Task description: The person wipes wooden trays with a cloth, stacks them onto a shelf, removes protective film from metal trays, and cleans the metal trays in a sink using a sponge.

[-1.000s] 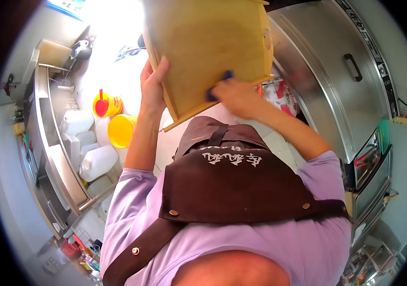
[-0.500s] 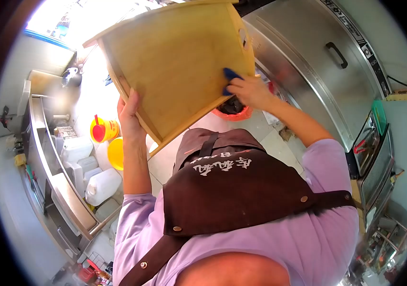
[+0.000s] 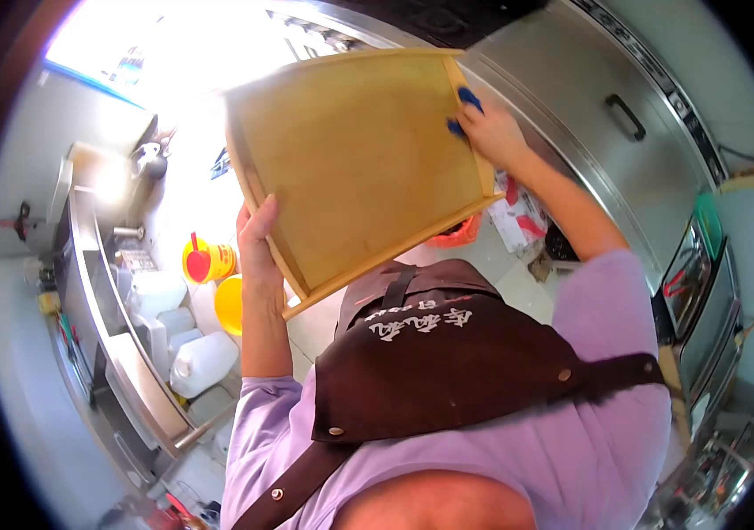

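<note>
A shallow wooden tray (image 3: 359, 168) with raised edges is held up in front of my apron, its flat inside facing me. My left hand (image 3: 260, 234) grips the tray's left side near the lower corner, thumb over the edge and fingers hidden behind. In my right hand (image 3: 493, 137) is a dark blue cloth (image 3: 471, 99), bunched under the fingers. That cloth lies against the tray's right side wall, covering part of it.
White plastic jugs (image 3: 205, 362) and a yellow tub with a red scoop (image 3: 209, 261) stand at the left. A steel cabinet (image 3: 571, 97) with a black handle is at the right. An orange-red lined bin (image 3: 458, 233) shows partly below the tray.
My right hand has moved the blue cloth from the tray's lower right inside up to its right side wall. The tray has shifted slightly right and down in view, and turned a little.
</note>
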{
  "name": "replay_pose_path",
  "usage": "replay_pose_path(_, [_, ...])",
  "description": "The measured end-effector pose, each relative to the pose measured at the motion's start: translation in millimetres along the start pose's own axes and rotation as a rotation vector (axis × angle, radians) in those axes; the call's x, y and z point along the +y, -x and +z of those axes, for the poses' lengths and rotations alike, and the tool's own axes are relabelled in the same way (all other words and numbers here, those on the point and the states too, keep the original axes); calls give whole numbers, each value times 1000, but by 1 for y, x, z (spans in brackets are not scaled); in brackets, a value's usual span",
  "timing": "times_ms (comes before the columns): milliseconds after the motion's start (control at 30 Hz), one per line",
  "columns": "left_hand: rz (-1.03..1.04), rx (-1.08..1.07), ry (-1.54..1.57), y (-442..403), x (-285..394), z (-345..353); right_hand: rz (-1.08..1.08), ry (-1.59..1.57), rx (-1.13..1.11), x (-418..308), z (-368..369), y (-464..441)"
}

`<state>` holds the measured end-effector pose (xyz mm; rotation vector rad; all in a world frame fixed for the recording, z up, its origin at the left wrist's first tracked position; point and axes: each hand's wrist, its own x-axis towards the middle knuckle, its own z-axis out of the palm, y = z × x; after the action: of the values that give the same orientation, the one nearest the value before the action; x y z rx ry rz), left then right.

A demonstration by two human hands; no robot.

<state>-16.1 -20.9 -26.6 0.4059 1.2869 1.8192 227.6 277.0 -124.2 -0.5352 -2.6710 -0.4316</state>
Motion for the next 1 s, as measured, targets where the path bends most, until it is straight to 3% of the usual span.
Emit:
replay_pose_path(33, [0,-1,1,0,1,-2,-42,1,33,-11,1,16])
replay_pose_path(233, [2,56,-27,-4,-2,-11,-96,-79,-541,-94,-5,70])
replay_pose_path(300, [-7,35,-36,-7,-3,-8,-37,-331,-612,-117,-32,51])
replay_pose_path(367, [-18,27,-42,-8,-10,-6,-93,-524,-479,-142,-45,31])
replay_pose_path(500, [-2,11,-2,-17,-31,5,-164,-819,65,-199,-84,-27])
replay_pose_path(567, [1,-34,37,-20,-35,3,-305,-763,131,-203,-98,-43])
replay_pose_path(667, [-43,-64,44,-16,-23,-6,-230,-760,244,-183,-64,-33])
replay_pose_path(733, [-77,-87,23,-15,-17,-19,-37,-685,231,-148,-25,-13])
replay_pose_path(767, [-81,-85,9,-14,-15,-24,144,-604,-188,-122,0,5])
replay_pose_path(800, [-84,-81,-7,-13,-11,-30,280,-380,-227,-108,-19,25])
replay_pose_path(833, [-77,-82,-26,-14,-8,-35,358,-458,-83,-95,-6,55])
replay_pose_path(900, [-73,-100,-57,-20,-4,-40,740,-536,-122,-88,-16,90])
replay_pose_path(1000, [-87,-227,-131,-29,1,-43,1067,-618,-243,-76,-25,124])
